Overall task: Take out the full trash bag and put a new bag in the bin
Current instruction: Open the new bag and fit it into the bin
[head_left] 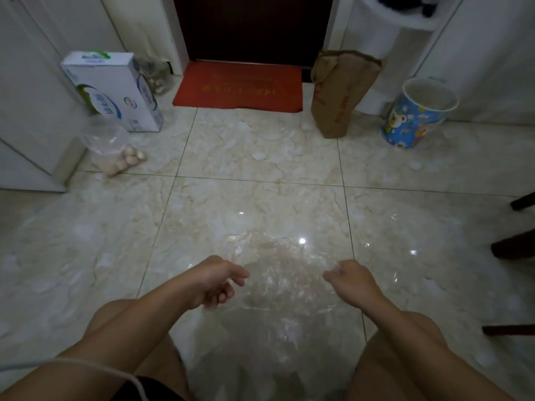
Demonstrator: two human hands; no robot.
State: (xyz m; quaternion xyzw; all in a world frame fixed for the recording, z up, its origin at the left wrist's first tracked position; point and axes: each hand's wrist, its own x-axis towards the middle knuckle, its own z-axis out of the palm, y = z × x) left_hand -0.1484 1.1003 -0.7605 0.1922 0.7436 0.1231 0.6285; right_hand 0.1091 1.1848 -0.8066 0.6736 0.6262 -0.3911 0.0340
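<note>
A clear, nearly see-through plastic bag (278, 287) is spread out in front of me between my knees, over the glossy tiled floor. My left hand (215, 280) grips its left edge with curled fingers. My right hand (351, 280) pinches its right edge. The small bin (419, 114), blue with cartoon prints and a white rim, stands far off at the back right by the wall; its inside looks pale and I cannot tell whether it is lined.
A red doormat (240, 86) lies before a dark door. A tall brown paper bag (341, 91) stands next to the bin. At the left are a white carton box (115, 91) and a clear bag of eggs (115, 151). Dark chair legs (515, 244) jut in at right.
</note>
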